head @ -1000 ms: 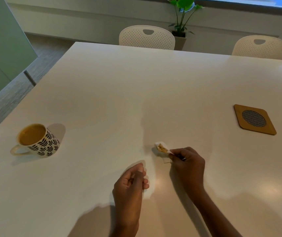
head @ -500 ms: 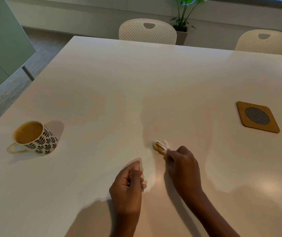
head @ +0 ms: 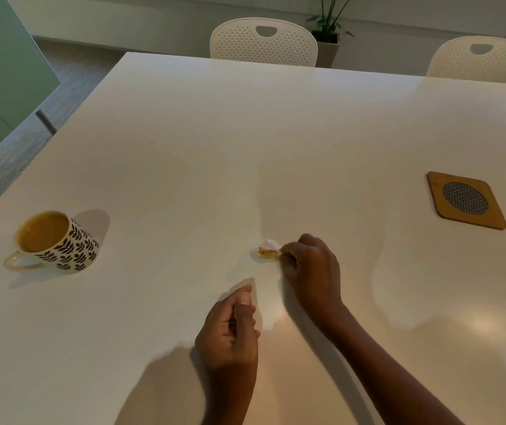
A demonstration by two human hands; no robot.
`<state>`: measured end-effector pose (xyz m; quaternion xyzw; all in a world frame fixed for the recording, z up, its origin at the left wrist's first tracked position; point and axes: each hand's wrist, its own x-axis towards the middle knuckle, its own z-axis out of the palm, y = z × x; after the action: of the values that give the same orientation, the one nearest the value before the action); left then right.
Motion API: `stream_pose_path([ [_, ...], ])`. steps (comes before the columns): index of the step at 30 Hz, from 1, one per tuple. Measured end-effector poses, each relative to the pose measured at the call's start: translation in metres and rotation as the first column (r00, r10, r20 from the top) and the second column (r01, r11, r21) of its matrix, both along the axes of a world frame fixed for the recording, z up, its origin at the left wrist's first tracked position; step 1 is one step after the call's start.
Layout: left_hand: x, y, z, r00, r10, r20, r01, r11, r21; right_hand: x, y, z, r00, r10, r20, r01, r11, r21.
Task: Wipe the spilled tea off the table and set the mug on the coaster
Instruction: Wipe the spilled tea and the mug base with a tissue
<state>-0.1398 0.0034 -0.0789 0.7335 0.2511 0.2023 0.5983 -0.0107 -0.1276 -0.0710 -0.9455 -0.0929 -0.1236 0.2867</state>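
A white mug (head: 61, 243) with a black leaf pattern stands at the left of the white table (head: 245, 142), full of brown tea, its handle turned toward me. A square wooden coaster (head: 466, 199) with a round mesh centre lies at the far right, bare. Near the table's middle my right hand (head: 311, 266) pinches a small white tissue (head: 266, 252), stained brown, and presses it on the tabletop. My left hand (head: 230, 328) rests just in front of it as a loose fist with nothing in it. No spilled tea shows around the tissue.
Two white perforated chairs (head: 264, 41) (head: 481, 58) stand along the table's far edge, with a potted plant (head: 327, 26) behind them. Grey floor and a green wall (head: 0, 72) lie beyond the table's left edge.
My right hand has slid the tissue a little over the tabletop, staying near the middle. The camera has tipped down slightly. Mug, coaster and my left hand have stayed put.
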Motion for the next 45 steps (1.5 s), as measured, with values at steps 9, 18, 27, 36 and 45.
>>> stream_pose_path([
  [9,0.001,0.000,0.004,0.995,0.051,0.081,-0.048,0.998,-0.036,0.045,-0.011,-0.003,0.995,-0.101,-0.027,0.103,0.990,0.095],
  [18,-0.001,-0.002,0.005,0.989,0.079,0.125,-0.073,0.996,-0.052,0.005,0.002,-0.001,0.995,0.095,-0.009,-0.094,0.993,0.069],
  [27,-0.008,0.006,0.023,0.990,0.113,0.080,-0.069,0.905,-0.420,-0.041,-0.023,0.019,0.947,0.129,-0.294,-0.045,0.960,0.277],
  [36,-0.019,0.099,0.033,0.912,0.388,0.137,-0.281,0.831,-0.481,-0.044,-0.053,0.049,0.710,0.320,-0.628,0.667,-0.019,0.744],
  [45,-0.017,0.228,0.029,0.803,0.578,0.142,-0.512,0.793,-0.330,-0.046,0.033,0.056,0.623,0.540,-0.566,0.710,-0.087,0.699],
])
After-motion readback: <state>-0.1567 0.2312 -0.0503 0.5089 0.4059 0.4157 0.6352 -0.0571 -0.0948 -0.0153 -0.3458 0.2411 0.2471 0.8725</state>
